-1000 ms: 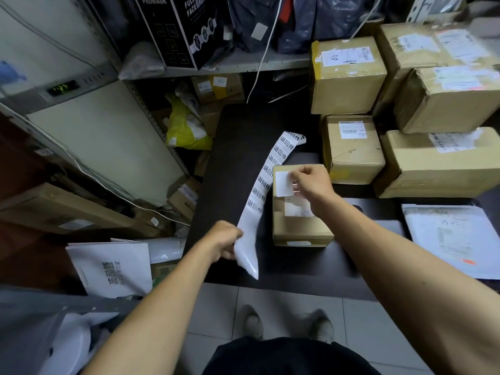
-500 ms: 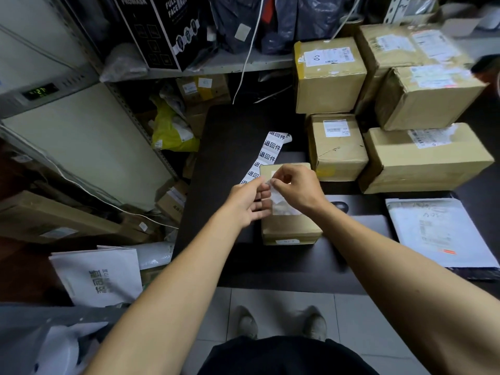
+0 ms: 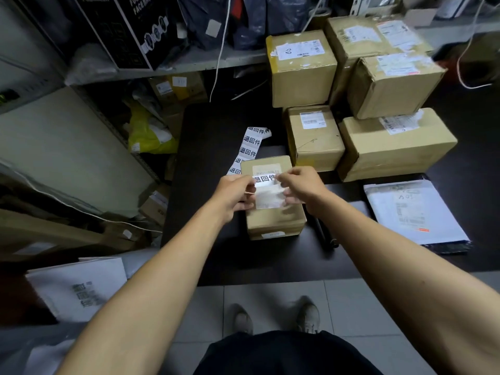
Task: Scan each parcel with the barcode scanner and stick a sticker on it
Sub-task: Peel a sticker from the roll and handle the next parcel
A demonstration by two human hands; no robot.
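Both hands, left (image 3: 234, 194) and right (image 3: 299, 188), pinch a sticker (image 3: 265, 179) off the strip (image 3: 250, 145) above the box (image 3: 273, 212); sticking remains, and stacked parcels (image 3: 313, 136) seemingly wait.

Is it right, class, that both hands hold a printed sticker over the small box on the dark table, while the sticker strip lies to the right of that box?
Not quite. The head view shows the strip lying to the left of the box, not the right. The rest holds: the left hand and right hand pinch the sticker over the box on the table.
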